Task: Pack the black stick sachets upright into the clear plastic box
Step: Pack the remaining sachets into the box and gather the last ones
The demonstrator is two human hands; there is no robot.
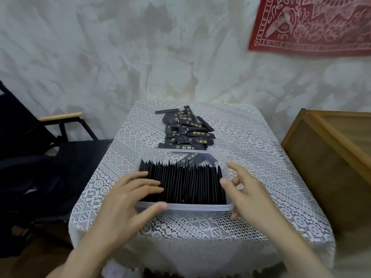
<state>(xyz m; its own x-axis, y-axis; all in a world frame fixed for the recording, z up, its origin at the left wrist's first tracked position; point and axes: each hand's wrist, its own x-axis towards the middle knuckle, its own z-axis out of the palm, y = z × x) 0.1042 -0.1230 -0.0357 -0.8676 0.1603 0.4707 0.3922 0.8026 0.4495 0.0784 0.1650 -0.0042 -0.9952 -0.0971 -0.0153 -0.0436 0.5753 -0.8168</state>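
The clear plastic box (197,207) stands on the near half of the table, on a white lace cloth (261,157), with its long side going from left to right. Inside it the packed sachets (186,183) stand on end: their long axis is vertical and their upper ends point up toward me. They are pressed face to face in one row that fills the box from the left wall to the right wall, so I see only their thin top edges, each running from near to far. In the far right corner of the box a few sachets are not upright — they lie tilted, with the gold print showing.

My left hand (128,199) is flat, with straight fingers laid on the tops of the sachets at the left end of the row, and the thumb rests on the near rim of the box. It grips nothing.

My right hand (247,189) is at the right end of the box, fingers spread apart and holding nothing. It is blurred, so I cannot tell if the thumb touches the last sachets.

The loose pile of sachets (186,129) lies flat on the cloth just beyond the far wall of the box — most long axes go left to right, some diagonal.
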